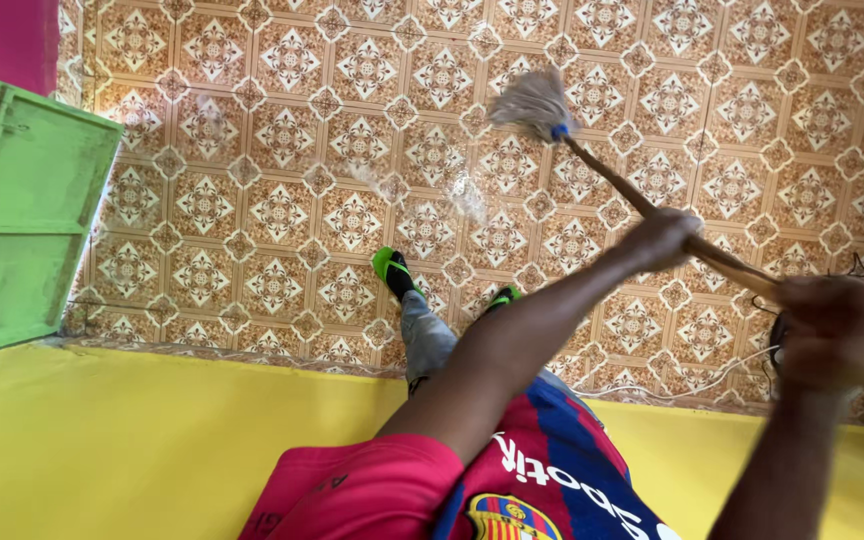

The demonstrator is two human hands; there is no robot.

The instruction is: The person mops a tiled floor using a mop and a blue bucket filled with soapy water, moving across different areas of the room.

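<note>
Hands grip a brown wooden mop handle [652,205]: left hand [664,238] wrapped mid-shaft, right hand [837,330] seemingly closed, blurred. Wet patterned floor tiles [282,200] risk a slip.

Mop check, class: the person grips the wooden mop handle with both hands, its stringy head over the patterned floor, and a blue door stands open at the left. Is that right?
Not quite. In the head view the door is green, not blue. The rest holds: the left hand and right hand grip the wooden mop handle, and the mop head is over the patterned floor.

Blurred right hand [842,330] over mop handle [652,210]
</note>
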